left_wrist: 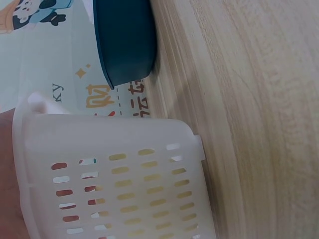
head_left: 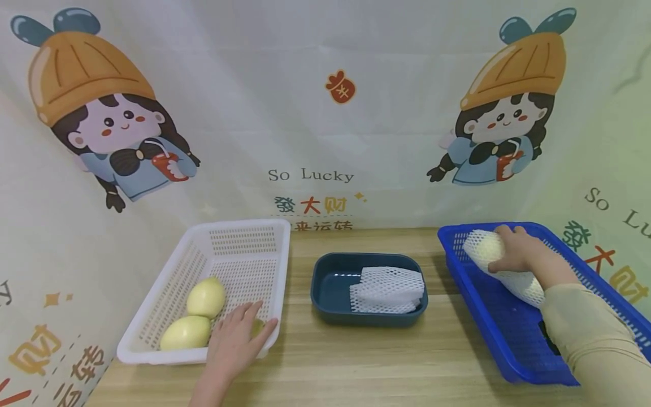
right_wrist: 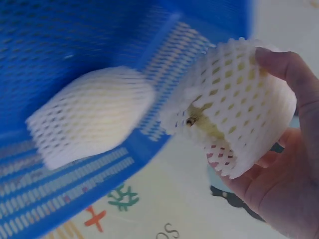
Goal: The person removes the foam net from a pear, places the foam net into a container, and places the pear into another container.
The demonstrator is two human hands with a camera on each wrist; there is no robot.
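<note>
My right hand (head_left: 519,249) grips a pale yellow pear (right_wrist: 239,84) in a white foam net, at the far end of the blue basket (head_left: 478,322). The pear's stem end shows through the net's opening in the right wrist view. A second netted pear (right_wrist: 94,112) lies in that basket. On the other side, my left hand (head_left: 236,339) is over the front right corner of the white basket (head_left: 246,246), fingers spread and fairly straight. Part of a pear (head_left: 257,328) shows between its thumb and forefinger. Two bare yellow pears (head_left: 205,297) lie beside it.
Between the baskets stands a dark teal tub (head_left: 325,308) with white foam nets (head_left: 389,291) in its right half. All three containers stand on a wooden table (head_left: 356,362). A printed cloth (head_left: 396,113) hangs behind and at both sides.
</note>
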